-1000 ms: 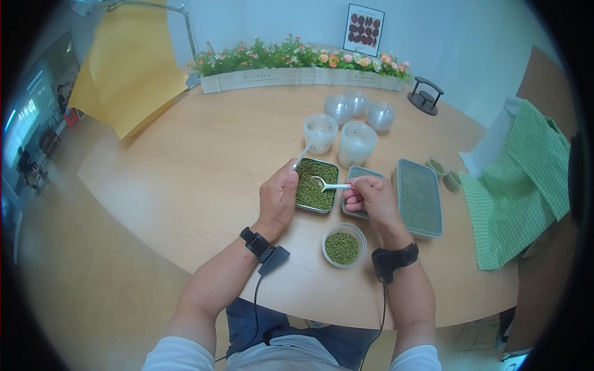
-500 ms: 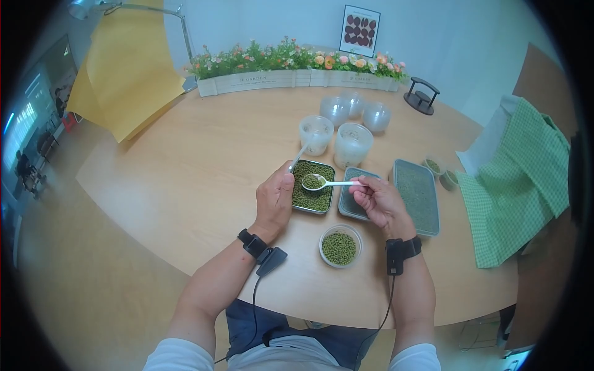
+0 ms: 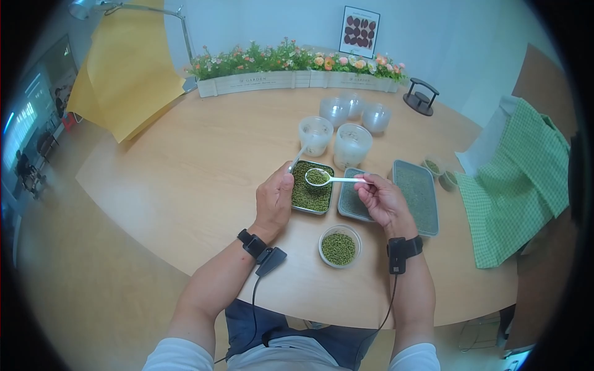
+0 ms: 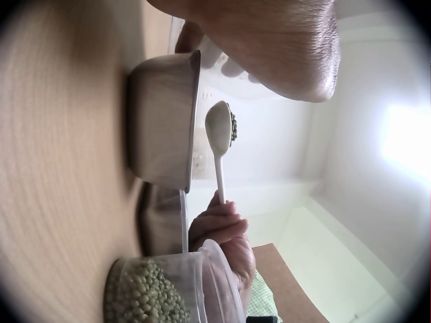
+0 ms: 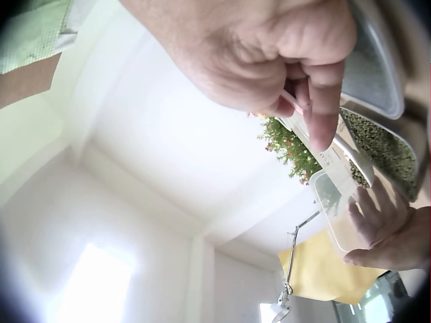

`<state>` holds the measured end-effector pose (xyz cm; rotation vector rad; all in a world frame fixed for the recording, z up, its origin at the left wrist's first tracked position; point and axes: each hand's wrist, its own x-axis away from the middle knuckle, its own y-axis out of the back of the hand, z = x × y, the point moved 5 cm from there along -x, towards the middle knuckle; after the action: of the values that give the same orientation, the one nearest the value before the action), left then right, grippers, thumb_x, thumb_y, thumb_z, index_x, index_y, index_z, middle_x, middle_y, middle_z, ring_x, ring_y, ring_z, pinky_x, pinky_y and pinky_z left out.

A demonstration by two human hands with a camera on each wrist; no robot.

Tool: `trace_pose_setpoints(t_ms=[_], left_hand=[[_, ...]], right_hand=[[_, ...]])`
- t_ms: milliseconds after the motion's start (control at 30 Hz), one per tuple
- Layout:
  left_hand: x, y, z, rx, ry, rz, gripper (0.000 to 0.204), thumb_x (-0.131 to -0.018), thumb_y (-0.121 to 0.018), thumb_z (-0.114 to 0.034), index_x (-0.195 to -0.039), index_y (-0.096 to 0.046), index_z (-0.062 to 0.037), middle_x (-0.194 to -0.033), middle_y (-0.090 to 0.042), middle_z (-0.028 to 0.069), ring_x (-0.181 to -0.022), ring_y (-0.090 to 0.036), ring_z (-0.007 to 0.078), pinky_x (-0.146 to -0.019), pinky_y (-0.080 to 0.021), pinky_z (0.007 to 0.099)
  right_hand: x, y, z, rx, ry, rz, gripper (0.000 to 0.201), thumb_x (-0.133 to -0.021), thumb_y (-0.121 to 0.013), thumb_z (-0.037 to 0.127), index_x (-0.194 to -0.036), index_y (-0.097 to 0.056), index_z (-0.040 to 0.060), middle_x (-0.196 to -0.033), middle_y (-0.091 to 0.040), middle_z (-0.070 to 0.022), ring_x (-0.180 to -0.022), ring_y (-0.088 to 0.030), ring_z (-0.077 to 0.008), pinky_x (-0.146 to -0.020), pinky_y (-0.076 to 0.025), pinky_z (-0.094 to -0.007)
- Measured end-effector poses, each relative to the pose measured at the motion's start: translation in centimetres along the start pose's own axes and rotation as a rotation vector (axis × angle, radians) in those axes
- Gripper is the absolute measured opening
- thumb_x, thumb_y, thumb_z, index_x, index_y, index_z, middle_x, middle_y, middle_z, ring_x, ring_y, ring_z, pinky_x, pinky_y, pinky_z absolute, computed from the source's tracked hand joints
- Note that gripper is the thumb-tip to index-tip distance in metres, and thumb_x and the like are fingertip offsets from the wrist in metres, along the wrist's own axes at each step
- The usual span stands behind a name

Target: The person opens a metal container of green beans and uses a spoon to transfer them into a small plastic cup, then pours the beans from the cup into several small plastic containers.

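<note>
My right hand (image 3: pixel 383 201) pinches the handle of a white spoon (image 3: pixel 342 180). The spoon's bowl carries a heap of green beans and hangs above a metal box (image 4: pixel 165 121) filled with the same beans (image 3: pixel 309 198). At the box's left side is my left hand (image 3: pixel 274 201), holding a translucent lid (image 5: pixel 330 208) tilted on its edge; in the head view only a thin pale strip of it shows. Nearer the body stands a round clear tub (image 4: pixel 195 282) partly filled with green beans.
Two lidded boxes, a small one (image 3: pixel 354 204) and a larger one (image 3: pixel 417 198), stand to the right. Behind are frosted cups (image 3: pixel 353 147) and several clear ones (image 3: pixel 335 111). Small bean tubs (image 3: pixel 448 180) and a green checked cloth (image 3: pixel 516 191) lie further right. Flower planters (image 3: pixel 260 80) line the back.
The spoon came up out of the beans with a heap in its bowl, then shifted slightly right above the box. The left hand stayed with the lid.
</note>
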<state>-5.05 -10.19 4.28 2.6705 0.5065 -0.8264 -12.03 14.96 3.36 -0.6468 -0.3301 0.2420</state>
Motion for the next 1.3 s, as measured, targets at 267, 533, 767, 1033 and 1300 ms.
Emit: trace_pose_setpoints(t_ms=[267,533,767,1033,1300], left_hand=[[0.0,0.1,0.1,-0.02,0.02,0.015,0.063,-0.106,-0.037,-0.055,-0.129,-0.062,-0.0021,-0.088,-0.065,0.0175,-0.079,-0.061,0.0271,-0.075,-0.05,0.0353],[0.0,0.1,-0.1,0.001,0.022,0.008,0.063,-0.106,-0.037,-0.055,-0.128,-0.062,-0.0017,-0.086,-0.063,0.0171,-0.078,-0.061,0.0265,-0.074,-0.049,0.0351],[0.0,-0.1,0.3,0.023,0.002,-0.001,0.059,-0.107,-0.039,-0.052,-0.128,-0.062,-0.0012,-0.092,-0.066,0.0188,-0.082,-0.063,0.0277,-0.077,-0.05,0.0349],[0.0,0.0,0.1,0.024,0.007,0.001,0.057,-0.107,-0.039,-0.05,-0.127,-0.062,-0.0011,-0.095,-0.068,0.0204,-0.086,-0.066,0.0307,-0.078,-0.051,0.0364],[-0.1,0.0,-0.6,0.059,0.041,0.037,0.056,-0.107,-0.039,-0.049,-0.127,-0.062,-0.0015,-0.096,-0.068,0.0199,-0.086,-0.066,0.0318,-0.079,-0.052,0.0367]], right_hand=[[2.7,-3.9,1.5,0.671,0.3,0.022,0.023,-0.099,-0.063,0.014,-0.107,-0.071,-0.006,-0.082,-0.071,-0.0085,-0.071,-0.068,-0.0109,-0.062,-0.06,-0.0232],[6.6,-8.1,3.0,0.977,0.528,0.089,0.022,-0.1,-0.065,0.015,-0.109,-0.074,-0.0028,-0.083,-0.071,-0.0031,-0.07,-0.064,-0.0065,-0.064,-0.057,-0.022],[5.6,-7.8,1.5,1.084,0.342,0.175,0.022,-0.101,-0.063,0.014,-0.106,-0.074,-0.0044,-0.083,-0.071,-0.0047,-0.07,-0.065,-0.007,-0.063,-0.057,-0.0221],[4.7,-7.1,1.0,1.033,0.433,0.108,0.022,-0.101,-0.062,0.015,-0.107,-0.073,-0.0039,-0.083,-0.07,-0.0052,-0.071,-0.065,-0.0073,-0.062,-0.057,-0.0219],[4.9,-8.0,-0.4,1.049,0.438,0.155,0.023,-0.101,-0.063,0.017,-0.101,-0.074,-0.0037,-0.08,-0.07,-0.0039,-0.069,-0.066,-0.0067,-0.061,-0.057,-0.0225]])
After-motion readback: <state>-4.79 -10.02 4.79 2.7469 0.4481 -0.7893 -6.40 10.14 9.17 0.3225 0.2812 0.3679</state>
